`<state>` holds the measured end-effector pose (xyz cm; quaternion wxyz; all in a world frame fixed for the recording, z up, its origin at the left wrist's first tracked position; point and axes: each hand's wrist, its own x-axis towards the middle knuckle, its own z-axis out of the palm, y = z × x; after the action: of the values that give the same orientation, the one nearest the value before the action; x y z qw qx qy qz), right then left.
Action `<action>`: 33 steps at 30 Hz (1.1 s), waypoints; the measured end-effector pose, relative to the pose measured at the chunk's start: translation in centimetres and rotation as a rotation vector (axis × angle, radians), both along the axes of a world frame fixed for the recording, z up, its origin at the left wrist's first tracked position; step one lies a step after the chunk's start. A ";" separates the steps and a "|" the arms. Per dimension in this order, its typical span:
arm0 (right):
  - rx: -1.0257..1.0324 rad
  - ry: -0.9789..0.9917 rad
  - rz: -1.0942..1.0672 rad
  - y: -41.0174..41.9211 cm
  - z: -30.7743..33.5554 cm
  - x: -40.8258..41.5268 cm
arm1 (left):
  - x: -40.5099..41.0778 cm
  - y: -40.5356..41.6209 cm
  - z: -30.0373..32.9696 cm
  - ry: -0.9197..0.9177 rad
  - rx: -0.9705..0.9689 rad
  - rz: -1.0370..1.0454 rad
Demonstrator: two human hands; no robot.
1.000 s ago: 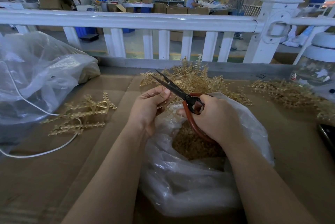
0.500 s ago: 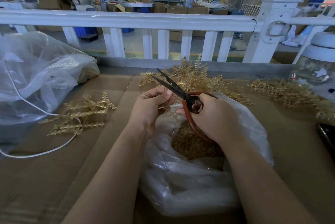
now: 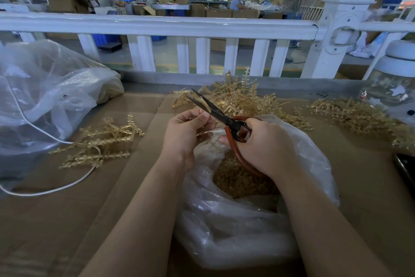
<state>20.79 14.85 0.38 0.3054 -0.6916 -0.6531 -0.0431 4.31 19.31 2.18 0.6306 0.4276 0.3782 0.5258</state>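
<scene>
My right hand [image 3: 265, 146] grips red-handled scissors [image 3: 221, 117] whose dark blades are parted and point up and to the left. My left hand [image 3: 186, 128] pinches a small golden plastic piece [image 3: 207, 107] that sits between the blades. Both hands hover over an open clear plastic bag [image 3: 235, 232] that holds several cut golden bits [image 3: 240, 182]. Behind the hands lies a heap of golden plastic sprigs [image 3: 244, 97].
More golden sprigs lie at the left [image 3: 101, 144] and at the right [image 3: 357, 115] on the cardboard-covered table [image 3: 67, 220]. A big clear bag [image 3: 40, 101] and a white cable [image 3: 49, 190] fill the left. A white railing [image 3: 179, 25] runs behind. A jar [image 3: 390, 90] stands far right.
The scissors' blades and the pinched piece have shifted very slightly; both hands stay in the same place over the bag.
</scene>
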 end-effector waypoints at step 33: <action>-0.210 0.820 0.264 -0.5 1.3 -1.1 | 0.6 0.0 0.1 -0.185 -0.017 0.068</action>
<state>19.72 14.38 1.69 0.4702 -0.5893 -0.5615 0.3411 4.90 19.34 2.23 0.6480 0.3589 0.3372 0.5810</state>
